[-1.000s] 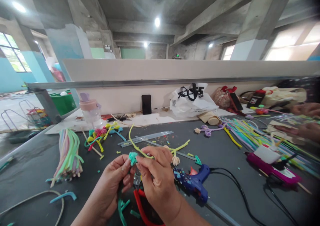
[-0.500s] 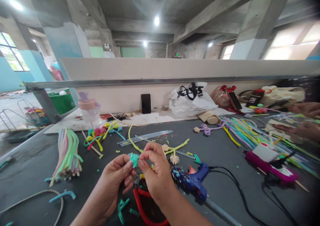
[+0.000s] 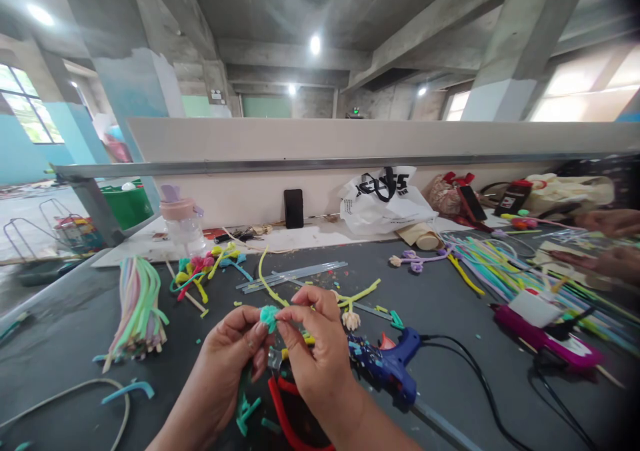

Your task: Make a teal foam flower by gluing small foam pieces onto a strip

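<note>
A small teal fuzzy piece is held up over the dark table. My left hand pinches its left side between thumb and fingers. The fingertips of my right hand are closed at its right edge, touching it. Below my hands lie red-handled pliers, partly hidden by my right hand, and teal cut pieces. A blue glue gun rests just right of my right hand. Behind it lies a yellow-green stem with a cream flower.
A bundle of pastel stems is at left, near colourful flower pieces. Clear glue sticks lie ahead. At the back stand a bottle, a phone and a white bag. A magenta glue gun and another person's hands are at right.
The fingers of my right hand have shifted slightly at the teal piece, which looks a little more rounded. The whole view has moved slightly.
</note>
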`<state>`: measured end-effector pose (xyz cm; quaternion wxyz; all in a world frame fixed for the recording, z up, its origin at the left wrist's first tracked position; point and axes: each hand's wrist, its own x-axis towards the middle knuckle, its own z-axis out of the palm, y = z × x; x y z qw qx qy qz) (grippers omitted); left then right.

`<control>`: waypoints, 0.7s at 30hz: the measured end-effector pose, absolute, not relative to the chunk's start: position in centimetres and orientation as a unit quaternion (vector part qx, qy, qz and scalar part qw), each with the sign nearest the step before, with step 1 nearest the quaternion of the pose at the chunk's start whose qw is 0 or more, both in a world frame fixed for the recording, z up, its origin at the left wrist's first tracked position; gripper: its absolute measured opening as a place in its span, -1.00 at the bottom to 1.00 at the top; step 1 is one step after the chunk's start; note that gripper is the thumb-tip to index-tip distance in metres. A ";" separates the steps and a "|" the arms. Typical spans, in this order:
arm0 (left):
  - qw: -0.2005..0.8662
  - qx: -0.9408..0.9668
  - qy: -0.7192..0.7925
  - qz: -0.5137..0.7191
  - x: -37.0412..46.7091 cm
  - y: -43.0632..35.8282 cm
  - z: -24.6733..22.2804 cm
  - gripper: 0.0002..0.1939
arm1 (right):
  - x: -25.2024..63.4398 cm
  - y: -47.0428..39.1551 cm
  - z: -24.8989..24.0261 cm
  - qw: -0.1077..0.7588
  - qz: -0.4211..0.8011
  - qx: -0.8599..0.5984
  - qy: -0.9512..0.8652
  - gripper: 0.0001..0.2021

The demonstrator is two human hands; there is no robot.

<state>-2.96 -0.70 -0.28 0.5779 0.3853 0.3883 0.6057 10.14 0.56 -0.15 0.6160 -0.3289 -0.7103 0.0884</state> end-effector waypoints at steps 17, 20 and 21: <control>0.577 0.424 0.388 0.581 -3.3 -0.5 -1.3 -0.75 | 10.6 0.8 0.2 0.581 0.125 -0.309 -0.742 -0.90; 0.572 0.442 0.385 0.574 -3.2 -0.6 -1.4 -0.77 | 10.6 1.1 0.5 0.571 0.189 -0.313 -0.735 -0.92; 0.572 0.443 0.384 0.574 -3.2 -0.6 -1.4 -0.78 | 10.6 1.2 0.5 0.572 0.220 -0.312 -0.726 -0.93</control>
